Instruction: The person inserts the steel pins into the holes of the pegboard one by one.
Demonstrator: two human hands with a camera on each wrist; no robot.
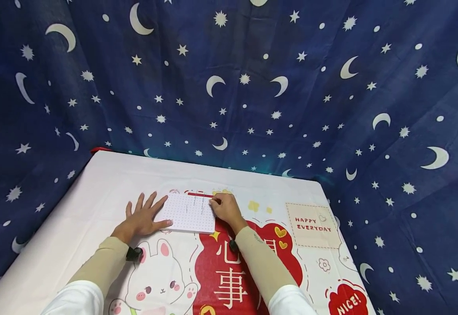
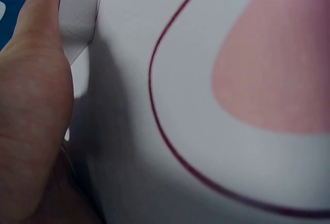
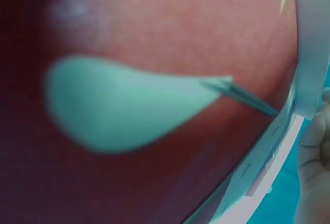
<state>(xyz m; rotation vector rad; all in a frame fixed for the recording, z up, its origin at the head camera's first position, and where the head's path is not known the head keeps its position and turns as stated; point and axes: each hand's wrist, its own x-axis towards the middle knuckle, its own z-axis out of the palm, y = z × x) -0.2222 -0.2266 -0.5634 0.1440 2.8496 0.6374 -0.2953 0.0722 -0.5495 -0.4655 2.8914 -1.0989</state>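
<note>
A white board (image 1: 189,224) with a grid of small dots lies on the tablecloth, and several thin dark pins (image 1: 203,205) stand up from it. My left hand (image 1: 139,221) rests at the board's left side with fingers spread and the thumb along its front left corner. In the left wrist view the board's edge (image 2: 80,10) shows beside that hand. At the back right corner is my right hand (image 1: 229,211), its fingers bent and thumb and forefinger tips close together; I cannot tell whether they pinch a pin. The right wrist view shows the board's side (image 3: 313,43).
The white tablecloth (image 1: 126,175) carries printed drawings: a rabbit (image 1: 159,280), a red patch with large characters (image 1: 229,262) and a lettered square (image 1: 313,225). A dark blue curtain (image 1: 244,105) with moons and stars hangs behind and along the table's sides.
</note>
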